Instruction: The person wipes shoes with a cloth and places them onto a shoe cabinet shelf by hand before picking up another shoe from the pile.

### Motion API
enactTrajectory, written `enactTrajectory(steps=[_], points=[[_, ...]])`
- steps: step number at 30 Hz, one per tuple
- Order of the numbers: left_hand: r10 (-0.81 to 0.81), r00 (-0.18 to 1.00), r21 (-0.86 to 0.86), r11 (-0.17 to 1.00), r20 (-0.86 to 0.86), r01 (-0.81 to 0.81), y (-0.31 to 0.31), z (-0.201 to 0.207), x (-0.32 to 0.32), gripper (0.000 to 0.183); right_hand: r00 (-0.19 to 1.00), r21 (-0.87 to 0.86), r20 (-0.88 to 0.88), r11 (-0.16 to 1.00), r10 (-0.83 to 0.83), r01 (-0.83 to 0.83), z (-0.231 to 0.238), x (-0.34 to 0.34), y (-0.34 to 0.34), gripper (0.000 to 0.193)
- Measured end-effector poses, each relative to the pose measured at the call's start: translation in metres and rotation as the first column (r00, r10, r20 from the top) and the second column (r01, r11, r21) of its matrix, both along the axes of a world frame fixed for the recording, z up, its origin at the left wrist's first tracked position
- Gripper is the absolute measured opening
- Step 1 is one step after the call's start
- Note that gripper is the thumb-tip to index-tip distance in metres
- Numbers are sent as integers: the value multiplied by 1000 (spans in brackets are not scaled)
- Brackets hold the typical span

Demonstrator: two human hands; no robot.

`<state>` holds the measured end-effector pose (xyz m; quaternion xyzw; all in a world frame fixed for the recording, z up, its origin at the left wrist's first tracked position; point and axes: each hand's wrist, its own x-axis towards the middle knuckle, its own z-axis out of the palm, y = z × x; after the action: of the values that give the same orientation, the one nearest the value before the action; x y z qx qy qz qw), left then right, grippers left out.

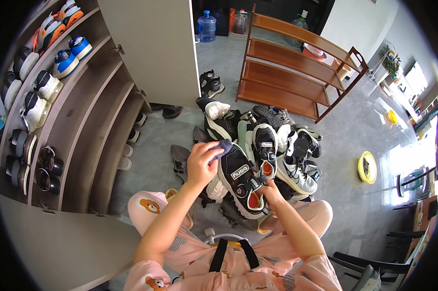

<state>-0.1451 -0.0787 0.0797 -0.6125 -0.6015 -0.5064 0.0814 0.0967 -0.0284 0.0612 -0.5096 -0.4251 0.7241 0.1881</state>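
My left hand [203, 164] is closed on a small dark grey-purple cloth [223, 147], held at the toe end of a black sneaker [238, 167]. That sneaker has a white sole, a strap and a red lining. My right hand [270, 190] grips it by the heel opening, with the toe turned away from me. A matching black sneaker [266, 145] lies just beyond it on a heap of shoes. Beside it on the right is a white and grey sneaker [296, 174]. What the cloth covers under my left fingers is hidden.
An open shoe cabinet [88, 111] with several pairs on its shelves stands at the left, its door [146, 48] swung out. Beyond the heap is a brown wooden rack [286, 72]. A yellow basin [366, 167] sits on the floor at the right; a blue water bottle [207, 26] stands far back.
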Motion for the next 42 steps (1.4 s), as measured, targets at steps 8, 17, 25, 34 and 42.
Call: enactTrajectory(steps=[8, 17, 25, 34, 42], points=[[-167, 982, -99, 980, 91, 175, -17, -8, 36, 30, 987, -187, -46, 972, -156, 145, 1, 1, 8, 40], [21, 999, -28, 999, 37, -20, -13, 0, 11, 31, 998, -181, 58, 983, -17, 27, 10, -1, 3, 49], [-234, 966, -72, 967, 111, 243, -22, -6, 51, 34, 963, -352, -201, 931, -180, 101, -28, 12, 21, 34], [-22, 997, -54, 998, -78, 18, -10, -15, 32, 38, 944, -520, -230, 850, -236, 86, -63, 15, 29, 35], [-220, 973, -90, 973, -62, 214, -24, -8, 53, 35, 888, -561, -367, 827, -277, 26, -39, 6, 30, 38]])
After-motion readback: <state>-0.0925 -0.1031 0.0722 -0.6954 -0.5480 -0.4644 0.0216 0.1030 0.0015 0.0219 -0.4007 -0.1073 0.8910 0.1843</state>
